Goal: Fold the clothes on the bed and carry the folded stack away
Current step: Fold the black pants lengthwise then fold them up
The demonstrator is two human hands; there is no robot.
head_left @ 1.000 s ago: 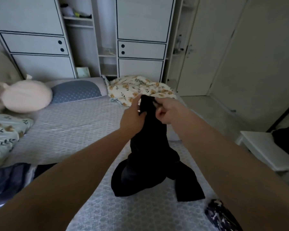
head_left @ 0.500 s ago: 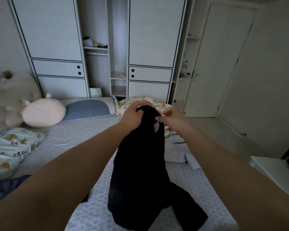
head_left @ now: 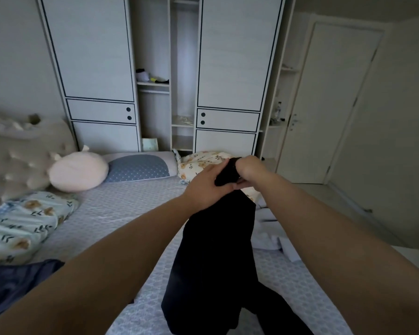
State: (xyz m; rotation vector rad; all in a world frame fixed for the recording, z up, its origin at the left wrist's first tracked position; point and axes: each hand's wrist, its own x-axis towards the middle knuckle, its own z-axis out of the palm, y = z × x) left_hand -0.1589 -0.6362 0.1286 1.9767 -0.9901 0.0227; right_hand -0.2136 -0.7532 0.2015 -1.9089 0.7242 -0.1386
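- Black garment (head_left: 215, 250) hangs unfolded over the bed (head_left: 111, 213), top edge gripped by left hand (head_left: 205, 188) and right hand (head_left: 248, 169).
- No folded stack visible; folding barely begun, carrying remains.

Two bare forearms, no sleeves visible.

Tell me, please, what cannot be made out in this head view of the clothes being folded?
- Black garment: its kind is unclear; it hangs bunched and the bottom edge cuts it off.
- Right hand: its fingertips are hidden in the garment's top.
- Left hand: its palm side faces away.
- Dark cloth: cut off by the left edge and covered by the left forearm.
- Shelf items: too small to name.
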